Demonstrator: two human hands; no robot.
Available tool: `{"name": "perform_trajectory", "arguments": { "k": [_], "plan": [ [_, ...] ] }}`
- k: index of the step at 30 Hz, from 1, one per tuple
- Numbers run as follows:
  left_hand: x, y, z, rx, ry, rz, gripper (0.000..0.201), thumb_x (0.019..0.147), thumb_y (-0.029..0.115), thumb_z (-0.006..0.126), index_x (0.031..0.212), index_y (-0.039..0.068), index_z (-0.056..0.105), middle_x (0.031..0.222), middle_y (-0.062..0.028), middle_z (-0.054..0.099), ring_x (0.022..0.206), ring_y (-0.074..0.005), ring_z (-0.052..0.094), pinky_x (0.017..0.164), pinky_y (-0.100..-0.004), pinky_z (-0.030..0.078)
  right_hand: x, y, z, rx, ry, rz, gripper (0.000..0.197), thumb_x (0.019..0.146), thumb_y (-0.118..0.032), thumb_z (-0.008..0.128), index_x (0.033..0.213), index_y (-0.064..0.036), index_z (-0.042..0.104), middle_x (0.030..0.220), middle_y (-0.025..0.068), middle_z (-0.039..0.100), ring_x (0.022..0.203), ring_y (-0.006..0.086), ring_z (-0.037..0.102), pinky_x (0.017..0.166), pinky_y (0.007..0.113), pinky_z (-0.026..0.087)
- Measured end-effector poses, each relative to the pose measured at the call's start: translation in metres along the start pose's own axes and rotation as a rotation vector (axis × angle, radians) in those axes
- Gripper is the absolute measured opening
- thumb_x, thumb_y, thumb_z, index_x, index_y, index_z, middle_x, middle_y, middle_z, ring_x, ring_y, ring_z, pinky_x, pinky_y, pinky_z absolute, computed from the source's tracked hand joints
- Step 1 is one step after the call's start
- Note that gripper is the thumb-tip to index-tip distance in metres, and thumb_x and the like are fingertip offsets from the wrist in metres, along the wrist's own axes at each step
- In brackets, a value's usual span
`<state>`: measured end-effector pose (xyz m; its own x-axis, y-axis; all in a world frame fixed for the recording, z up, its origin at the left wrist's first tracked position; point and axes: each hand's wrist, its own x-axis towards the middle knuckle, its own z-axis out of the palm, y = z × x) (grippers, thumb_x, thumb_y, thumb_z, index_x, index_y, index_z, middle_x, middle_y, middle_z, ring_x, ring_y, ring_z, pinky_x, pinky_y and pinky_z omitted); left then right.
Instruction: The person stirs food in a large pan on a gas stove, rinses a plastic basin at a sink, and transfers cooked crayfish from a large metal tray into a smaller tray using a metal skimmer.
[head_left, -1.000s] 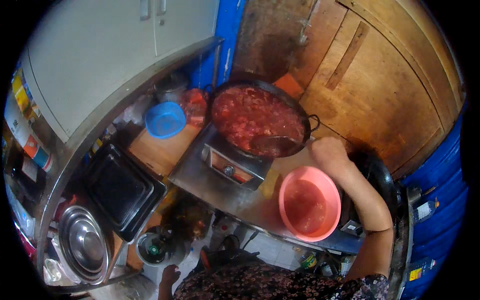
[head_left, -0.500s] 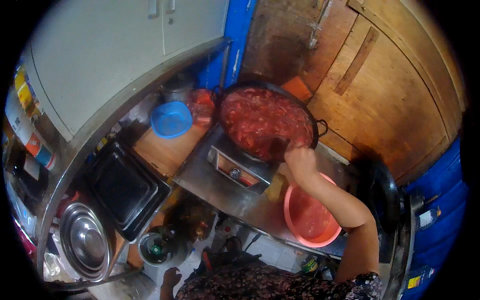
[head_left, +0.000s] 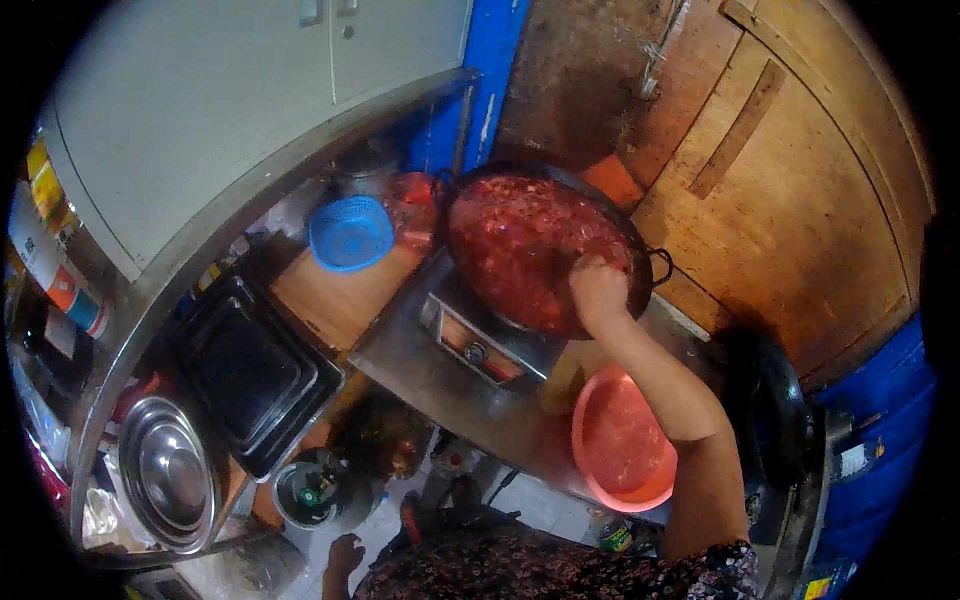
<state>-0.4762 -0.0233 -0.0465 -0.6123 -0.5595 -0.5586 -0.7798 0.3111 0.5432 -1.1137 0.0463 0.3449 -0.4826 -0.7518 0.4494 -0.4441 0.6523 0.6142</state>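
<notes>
A wide black wok (head_left: 655, 255) with two loop handles holds chunky red food in red liquid. My right hand (head_left: 600, 290) is closed over the wok's near right side, its grip on a spatula whose blade is hidden in the food now. Under that forearm stands a pink plastic basin (head_left: 590, 480) with reddish residue inside. My left hand (head_left: 345, 555) hangs low by my body, fingers loosely bent and thumb apart, with nothing seen in it. Beneath the wok is a metal gas stove (head_left: 475, 350) with a front knob.
Left of the stove, a blue plastic basket (head_left: 350, 235) rests on a wooden board (head_left: 345, 300). Black trays (head_left: 245, 375) and steel bowls (head_left: 170, 475) lie farther left. A black pan (head_left: 775, 410) leans at the right. Below the counter is a metal pot (head_left: 305, 495).
My right hand has moved up and inward over the wok. The spatula's dark blade, visible before, has gone out of sight in the red food. My left hand stays low.
</notes>
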Motion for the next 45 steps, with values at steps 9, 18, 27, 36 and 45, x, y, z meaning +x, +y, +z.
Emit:
{"name": "perform_trajectory", "arguments": {
  "k": [9, 18, 27, 36, 45],
  "plan": [
    [-0.007, -0.001, 0.024, -0.037, 0.07, 0.008, 0.029, 0.069, 0.024, 0.071, 0.093, 0.008, 0.067, 0.093, -0.0161, 0.067, 0.09, -0.033, 0.064, 0.082, -0.0421, 0.051, 0.036, 0.027, 0.005, 0.162, -0.075, 0.052, 0.012, 0.079, -0.007, 0.058, 0.083, -0.0033, 0.069, 0.076, 0.0126, 0.067, 0.066, 0.0242, 0.069, 0.055, 0.034, 0.056],
    [-0.005, 0.015, 0.03, -0.077, 0.061, 0.131, 0.028, 0.068, 0.023, 0.068, 0.089, 0.005, 0.066, 0.088, -0.0168, 0.067, 0.085, -0.0349, 0.064, 0.078, -0.0436, 0.051, 0.045, 0.139, -0.008, 0.197, -0.228, 0.393, 0.024, 0.085, -0.011, 0.049, 0.089, -0.0037, 0.072, 0.092, 0.016, 0.07, 0.086, 0.0311, 0.069, 0.071, 0.043, 0.056],
    [-0.005, -0.007, 0.042, 0.173, 0.212, 0.255, 0.027, 0.07, 0.025, 0.068, 0.089, 0.006, 0.067, 0.087, -0.0153, 0.067, 0.085, -0.0339, 0.064, 0.08, -0.042, 0.05, 0.029, 0.129, 0.079, 0.446, -0.48, 0.409, 0.02, 0.084, -0.009, 0.053, 0.09, -0.0024, 0.071, 0.091, 0.0183, 0.069, 0.083, 0.0315, 0.069, 0.071, 0.043, 0.055],
    [-0.005, -0.024, 0.052, 0.088, 0.116, 0.088, 0.024, 0.069, 0.021, 0.067, 0.088, 0.006, 0.067, 0.091, -0.0146, 0.068, 0.089, -0.0344, 0.064, 0.083, -0.0429, 0.049, 0.027, 0.122, 0.093, 0.927, -0.934, 0.042, 0.029, 0.083, -0.031, 0.066, 0.074, -0.0037, 0.065, 0.058, 0.0083, 0.059, 0.05, 0.0208, 0.055, 0.045, 0.035, 0.044],
    [-0.004, -0.023, 0.03, 0.19, 0.105, 0.261, 0.024, 0.069, 0.022, 0.067, 0.086, 0.006, 0.068, 0.094, -0.0154, 0.068, 0.088, -0.0339, 0.064, 0.082, -0.0431, 0.051, 0.039, 0.099, 0.052, 0.92, -1.144, 0.179, 0.032, 0.091, -0.029, 0.056, 0.073, -0.0044, 0.065, 0.055, 0.0057, 0.059, 0.038, 0.0147, 0.049, 0.033, 0.031, 0.037]
  ]
}}
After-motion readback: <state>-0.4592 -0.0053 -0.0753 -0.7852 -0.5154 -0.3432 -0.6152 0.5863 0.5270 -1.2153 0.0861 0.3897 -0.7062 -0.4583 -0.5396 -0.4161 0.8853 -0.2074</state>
